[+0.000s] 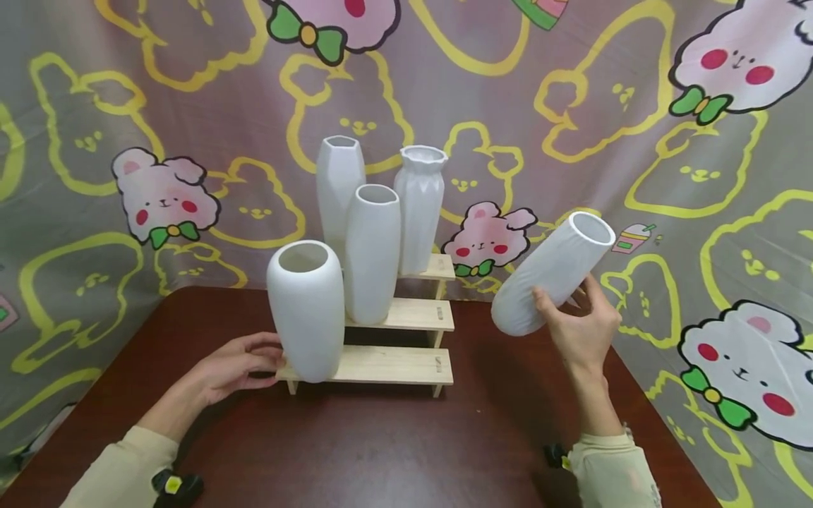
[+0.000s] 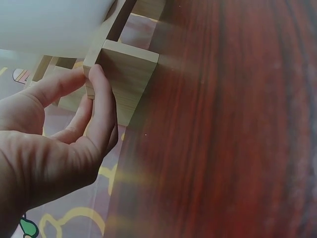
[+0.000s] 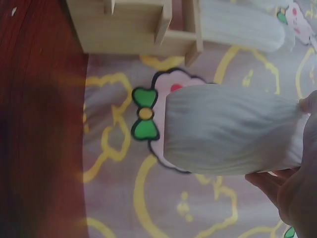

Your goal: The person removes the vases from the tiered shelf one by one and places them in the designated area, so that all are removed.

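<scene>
My right hand [image 1: 586, 328] grips a white vase [image 1: 546, 271] with a finely ridged side and holds it tilted, clear of the table, right of the stand. In the right wrist view the ridged vase [image 3: 228, 130] lies across the middle, base toward the stand. My left hand [image 1: 238, 367] pinches the left end of the lowest step of a light wooden three-step stand [image 1: 394, 365]. A smooth, wide-mouthed white vase [image 1: 306, 310] stands on that step, close to my left fingers. The left wrist view shows thumb and fingertips on the board's end [image 2: 90, 85].
On the middle step stands a slim white vase [image 1: 373, 257]. The top step bears an angular white vase [image 1: 339, 190] at left and a frilled-rim one [image 1: 419, 212] at right. The dark red-brown table [image 1: 381, 451] backs onto a patterned cloth [image 1: 248, 141].
</scene>
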`<action>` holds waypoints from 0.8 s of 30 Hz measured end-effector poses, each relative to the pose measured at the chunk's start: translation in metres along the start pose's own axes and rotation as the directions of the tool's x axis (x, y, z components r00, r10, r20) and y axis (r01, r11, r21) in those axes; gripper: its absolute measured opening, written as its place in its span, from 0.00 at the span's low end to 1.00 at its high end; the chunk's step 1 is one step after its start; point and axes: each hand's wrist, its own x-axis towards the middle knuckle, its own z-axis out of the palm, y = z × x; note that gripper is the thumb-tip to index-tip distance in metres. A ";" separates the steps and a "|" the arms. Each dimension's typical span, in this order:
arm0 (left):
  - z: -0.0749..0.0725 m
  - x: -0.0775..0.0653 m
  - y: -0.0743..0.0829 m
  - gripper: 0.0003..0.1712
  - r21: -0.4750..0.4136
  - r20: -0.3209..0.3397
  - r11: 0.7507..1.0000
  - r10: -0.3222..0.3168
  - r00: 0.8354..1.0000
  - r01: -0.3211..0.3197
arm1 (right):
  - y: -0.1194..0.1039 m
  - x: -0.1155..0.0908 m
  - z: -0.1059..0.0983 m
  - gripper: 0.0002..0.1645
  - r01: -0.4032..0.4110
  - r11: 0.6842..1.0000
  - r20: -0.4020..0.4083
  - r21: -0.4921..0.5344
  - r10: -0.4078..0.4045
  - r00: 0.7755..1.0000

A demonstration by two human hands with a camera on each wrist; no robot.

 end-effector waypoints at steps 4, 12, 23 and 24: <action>0.000 0.000 -0.001 0.33 -0.016 0.011 1.000 0.004 1.000 -0.004 | 0.014 0.003 -0.006 0.36 -0.067 0.998 -0.026 -0.021 0.066 0.997; -0.001 -0.002 -0.001 0.31 -0.035 0.031 0.999 0.002 1.000 -0.001 | 0.048 0.004 -0.011 0.33 -0.137 0.989 -0.103 -0.051 0.132 0.986; -0.005 0.000 -0.004 0.30 -0.069 0.054 0.998 -0.003 0.999 0.007 | 0.126 0.005 -0.026 0.36 -0.288 0.956 -0.153 -0.056 0.276 0.949; -0.005 0.000 -0.003 0.30 -0.068 0.054 0.998 -0.004 0.999 0.008 | 0.128 0.005 -0.027 0.36 -0.289 0.955 -0.155 -0.060 0.277 0.948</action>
